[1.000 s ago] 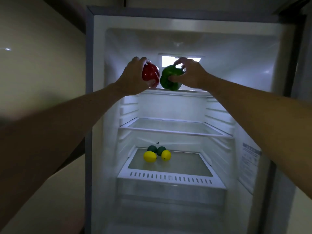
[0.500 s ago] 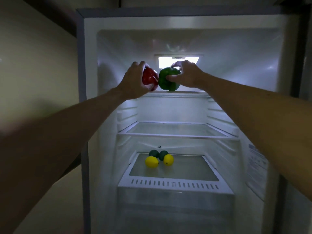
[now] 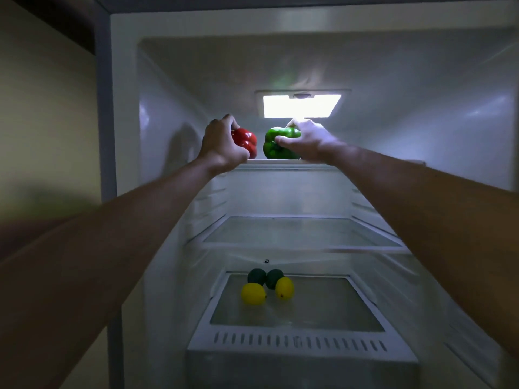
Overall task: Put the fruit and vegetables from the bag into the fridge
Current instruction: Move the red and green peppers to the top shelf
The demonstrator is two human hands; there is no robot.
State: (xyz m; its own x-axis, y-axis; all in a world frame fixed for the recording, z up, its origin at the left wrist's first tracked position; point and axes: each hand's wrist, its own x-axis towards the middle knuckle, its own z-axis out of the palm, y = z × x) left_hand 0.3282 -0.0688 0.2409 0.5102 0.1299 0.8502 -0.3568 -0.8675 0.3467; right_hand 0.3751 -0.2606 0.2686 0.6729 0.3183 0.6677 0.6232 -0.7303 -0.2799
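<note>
the red pepper (image 3: 247,141) sits in the upper middle of the frame at the front lip of the top shelf (image 3: 280,162), its left half hidden behind the left hand (image 3: 220,147). the green pepper (image 3: 276,148) stands just right of it, its right side covered by the right hand (image 3: 309,141). half a second ago the two peppers touched and sat higher above the lip; now a gap shows between them. the left fingers (image 3: 229,120) curl over the red pepper's top, grasping it. the right thumb lies on the green pepper's front, with the other fingers hooked over its crown. lower in the fridge (image 3: 126,108), two lemons (image 3: 253,293) and two dark green fruits (image 3: 257,276) cluster on the bottom shelf (image 3: 295,341). both forearms are cut off by the frame's edges.
</note>
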